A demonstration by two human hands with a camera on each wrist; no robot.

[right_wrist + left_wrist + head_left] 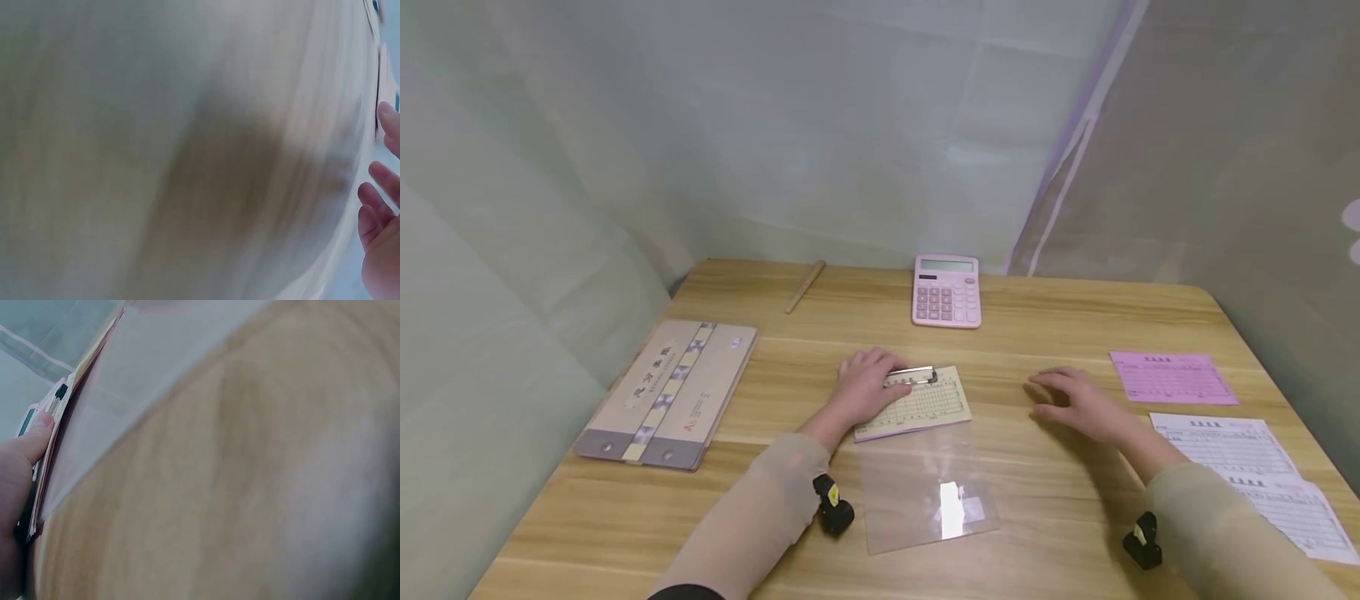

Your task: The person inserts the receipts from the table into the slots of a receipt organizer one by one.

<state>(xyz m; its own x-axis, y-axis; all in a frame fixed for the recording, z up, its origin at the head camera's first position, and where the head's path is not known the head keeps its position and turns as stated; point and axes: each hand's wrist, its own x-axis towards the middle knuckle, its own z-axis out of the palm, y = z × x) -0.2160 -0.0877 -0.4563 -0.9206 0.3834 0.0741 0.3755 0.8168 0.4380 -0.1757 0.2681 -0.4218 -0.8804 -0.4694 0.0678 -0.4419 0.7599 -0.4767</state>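
Observation:
A clear clipboard (910,500) lies on the table, a pad of yellowish printed forms (928,406) under its metal clip (921,375). My left hand (868,387) grips the clipboard's upper left part by the clip. Its thumb lies on the top form, and the other fingers reach past the upper edge. In the left wrist view the thumb (42,428) shows against the sheets, while the rest of the fingers are hidden. To the right of the clipboard, my right hand (1086,404) is over the table, fingers loosely bent and holding nothing.
Behind the clipboard sits a pink calculator (946,292). A brown stick-like item (805,287) lies at the back left, beside a grey-beige folder-like stack (666,392). A pink form (1172,377) and white forms (1232,446) lie along the right side.

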